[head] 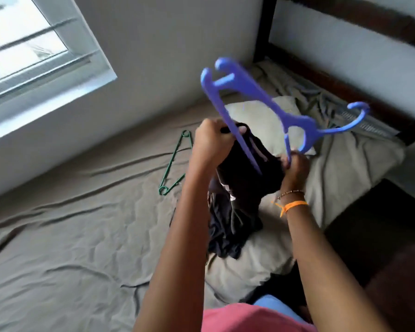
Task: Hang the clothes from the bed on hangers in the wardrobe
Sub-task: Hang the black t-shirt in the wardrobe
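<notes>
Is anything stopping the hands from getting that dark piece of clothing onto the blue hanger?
Nothing visible does. The left hand grips the dark garment at its top, right against the blue hanger. The right hand holds both together lower down. The wardrobe is out of view, so that path cannot be judged.

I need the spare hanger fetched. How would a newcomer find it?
Start at the window, then drop to the wrinkled beige bedsheet below. The thin green wire hanger lies flat there, untouched, unlike the thick blue plastic hanger held aloft.
</notes>
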Available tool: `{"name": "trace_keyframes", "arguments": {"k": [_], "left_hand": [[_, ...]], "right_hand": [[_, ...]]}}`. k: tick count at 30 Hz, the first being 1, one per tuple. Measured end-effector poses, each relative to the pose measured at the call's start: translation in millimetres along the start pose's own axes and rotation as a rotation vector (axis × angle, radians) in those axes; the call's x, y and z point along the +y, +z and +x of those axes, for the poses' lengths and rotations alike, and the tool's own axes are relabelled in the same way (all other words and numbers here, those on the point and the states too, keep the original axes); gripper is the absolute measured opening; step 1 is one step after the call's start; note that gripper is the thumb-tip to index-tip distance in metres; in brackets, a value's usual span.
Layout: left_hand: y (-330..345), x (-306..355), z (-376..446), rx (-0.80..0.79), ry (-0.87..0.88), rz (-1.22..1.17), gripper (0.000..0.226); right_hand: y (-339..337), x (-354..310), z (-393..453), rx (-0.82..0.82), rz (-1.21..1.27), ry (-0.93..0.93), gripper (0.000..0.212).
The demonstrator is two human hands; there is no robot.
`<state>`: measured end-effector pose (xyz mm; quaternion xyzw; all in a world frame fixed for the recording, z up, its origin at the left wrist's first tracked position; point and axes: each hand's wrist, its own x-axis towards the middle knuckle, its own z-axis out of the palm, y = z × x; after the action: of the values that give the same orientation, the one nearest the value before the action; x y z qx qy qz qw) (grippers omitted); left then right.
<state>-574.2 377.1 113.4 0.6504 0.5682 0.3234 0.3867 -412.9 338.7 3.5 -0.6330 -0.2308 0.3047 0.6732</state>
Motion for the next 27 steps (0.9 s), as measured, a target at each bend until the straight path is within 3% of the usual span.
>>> {"name": "trace_keyframes", "arguments": {"k": [2, 5, 7, 9, 11, 14, 17, 20, 22, 25, 27], "left_hand": [[-13, 6, -3, 0.038, -0.049, -0.111, 0.011], [-20, 9, -14, -0.035, -0.224, -0.46, 0.014], [-25, 8, -17, -0.176, -0.376, -0.796, 0.036], [-33, 4, -14, -0.278, -0.439, -0.943, 0.064], [-33, 3, -10, -0.268, -0.456, -0.911, 0.06], [-22, 7, -9, -0.192, -0.453, -0.881, 0.022], [-13, 2, -7, -0.158, -0.326, -0.767, 0.035], [-5, -2, -8, -0.048, -0.206, -0.529, 0.024], [-1, -3, -4, -0.009, -0.211, -0.509, 0.026], [-7, -1, 2, -0.146, -0.262, -0.635, 0.029], [-6, 0, 3, -0.234, -0.238, -0.67, 0.017]], "right_hand": [[-26, 1, 0, -0.01, -0.266, -0.002, 0.025], [-53, 1, 5, 0.095, -0.31, -0.125, 0.041], [-62, -4, 6, 0.114, -0.444, -0.187, 0.047], [-70, -9, 4, 0.084, -0.597, -0.213, 0.052], [-75, -12, 3, 0.04, -0.663, -0.217, 0.05], [-77, -17, 8, 0.048, -0.689, -0.191, 0.032], [-82, -26, 15, 0.143, -0.766, -0.224, 0.026], [-83, -37, 17, 0.279, -0.884, -0.282, 0.03], [-79, -42, 17, 0.348, -0.949, -0.32, 0.037], [-77, -43, 19, 0.421, -0.947, -0.328, 0.043], [-79, -43, 20, 0.449, -0.949, -0.322, 0.045]]}}
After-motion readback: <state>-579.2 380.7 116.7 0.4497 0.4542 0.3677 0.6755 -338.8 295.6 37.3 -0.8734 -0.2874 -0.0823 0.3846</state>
